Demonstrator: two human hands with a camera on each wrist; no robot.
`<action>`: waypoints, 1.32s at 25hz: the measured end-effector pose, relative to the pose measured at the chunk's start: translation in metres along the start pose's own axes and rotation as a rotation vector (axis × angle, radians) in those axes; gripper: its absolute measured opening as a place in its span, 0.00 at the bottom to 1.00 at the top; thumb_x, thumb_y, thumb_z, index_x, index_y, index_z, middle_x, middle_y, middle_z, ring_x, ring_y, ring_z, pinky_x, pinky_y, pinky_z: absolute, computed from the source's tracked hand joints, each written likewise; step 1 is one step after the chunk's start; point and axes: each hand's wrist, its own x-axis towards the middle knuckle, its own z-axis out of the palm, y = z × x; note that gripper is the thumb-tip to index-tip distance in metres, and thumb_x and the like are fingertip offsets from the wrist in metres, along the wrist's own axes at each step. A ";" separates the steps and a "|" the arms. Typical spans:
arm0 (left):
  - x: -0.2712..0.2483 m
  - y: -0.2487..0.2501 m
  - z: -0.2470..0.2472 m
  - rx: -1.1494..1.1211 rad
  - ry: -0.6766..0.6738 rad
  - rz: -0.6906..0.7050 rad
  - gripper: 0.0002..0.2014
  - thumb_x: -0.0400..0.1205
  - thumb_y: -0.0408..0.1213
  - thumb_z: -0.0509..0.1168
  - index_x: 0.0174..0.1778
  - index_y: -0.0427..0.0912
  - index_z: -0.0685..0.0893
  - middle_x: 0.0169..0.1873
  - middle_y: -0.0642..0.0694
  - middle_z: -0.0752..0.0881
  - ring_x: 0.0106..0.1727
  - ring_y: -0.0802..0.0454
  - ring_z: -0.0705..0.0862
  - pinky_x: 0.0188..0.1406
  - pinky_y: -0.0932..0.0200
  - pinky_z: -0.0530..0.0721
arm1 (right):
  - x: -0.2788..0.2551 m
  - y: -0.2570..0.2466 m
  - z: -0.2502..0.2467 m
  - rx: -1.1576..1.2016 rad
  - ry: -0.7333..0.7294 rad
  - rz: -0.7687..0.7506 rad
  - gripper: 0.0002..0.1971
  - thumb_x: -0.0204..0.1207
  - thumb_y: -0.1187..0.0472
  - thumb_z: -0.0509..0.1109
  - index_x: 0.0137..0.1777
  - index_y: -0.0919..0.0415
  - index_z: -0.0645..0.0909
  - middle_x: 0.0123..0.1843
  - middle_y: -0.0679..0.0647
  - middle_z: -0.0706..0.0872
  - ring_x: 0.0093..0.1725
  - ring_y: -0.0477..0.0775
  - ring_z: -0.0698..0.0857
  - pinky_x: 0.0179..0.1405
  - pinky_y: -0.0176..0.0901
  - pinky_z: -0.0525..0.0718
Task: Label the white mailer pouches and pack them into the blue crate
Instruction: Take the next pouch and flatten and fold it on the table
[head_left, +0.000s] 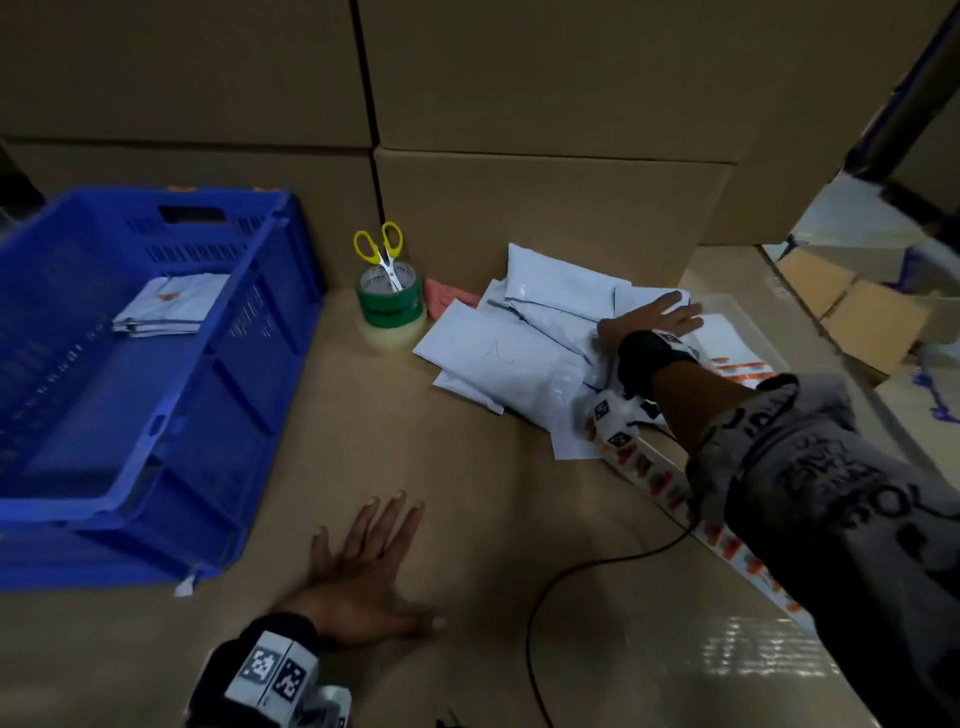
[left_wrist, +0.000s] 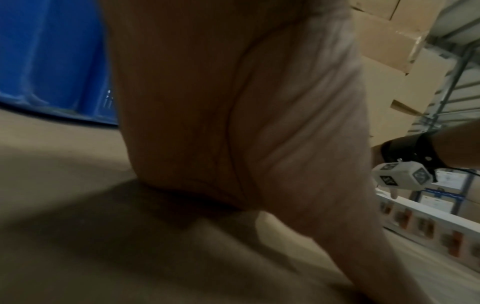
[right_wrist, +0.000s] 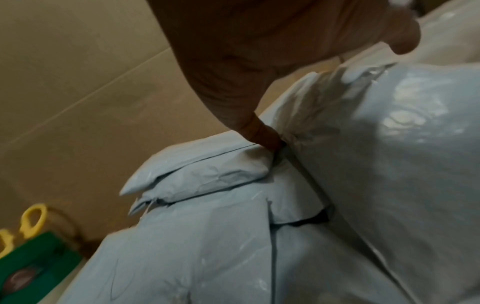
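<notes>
- The left wrist view is mostly being filled by the palm of the left hand (left_wrist: 246, 123), so little else is showing there; only a blurred edge of the blue crate (left_wrist: 52, 61) is peeking in.
- The right wrist view is blurred, and the fingertips of the right hand (right_wrist: 259, 61) are running out of frame, so I cannot tell exactly how they are lying from that view.
- The label strip (head_left: 670, 488) is being partly hidden under the right sleeve (head_left: 831, 493).
- The blue crate (head_left: 156, 395) is sitting on the left of the cardboard surface (head_left: 467, 519), holding a small stack of pouches (head_left: 166, 306) at its far end.
- The scissors (head_left: 382, 249) are standing in the hole of the stacked tape rolls (head_left: 389, 306).
- The loose pile of white pouches (head_left: 524, 343) is lying on the right, well apart from the crate.
- The right hand (head_left: 649, 322) is resting flat on top of the pile, fingers straight, grip released.
- The left hand (head_left: 363, 571) is pressing flat on the surface, fingers spread, gripping nothing, well apart from the pouches.
</notes>
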 end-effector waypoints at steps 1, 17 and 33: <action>-0.001 0.000 -0.003 0.002 -0.022 -0.002 0.64 0.64 0.86 0.59 0.77 0.69 0.18 0.75 0.65 0.13 0.79 0.56 0.16 0.79 0.25 0.30 | -0.002 0.001 0.001 0.033 -0.003 0.034 0.61 0.78 0.41 0.75 0.89 0.66 0.31 0.90 0.69 0.33 0.90 0.72 0.38 0.87 0.72 0.48; -0.034 -0.007 -0.013 0.236 -0.191 0.085 0.65 0.72 0.68 0.74 0.84 0.61 0.25 0.83 0.50 0.20 0.84 0.36 0.23 0.86 0.30 0.47 | -0.102 0.005 -0.070 0.394 0.496 -0.457 0.30 0.81 0.47 0.66 0.77 0.65 0.71 0.73 0.68 0.77 0.70 0.70 0.80 0.63 0.56 0.77; -0.043 -0.033 0.019 0.162 0.008 0.148 0.58 0.74 0.68 0.71 0.87 0.66 0.34 0.86 0.55 0.28 0.88 0.40 0.31 0.78 0.18 0.55 | -0.337 0.179 0.036 -0.147 -0.232 -0.980 0.31 0.69 0.59 0.69 0.75 0.43 0.75 0.66 0.46 0.81 0.61 0.55 0.85 0.52 0.52 0.86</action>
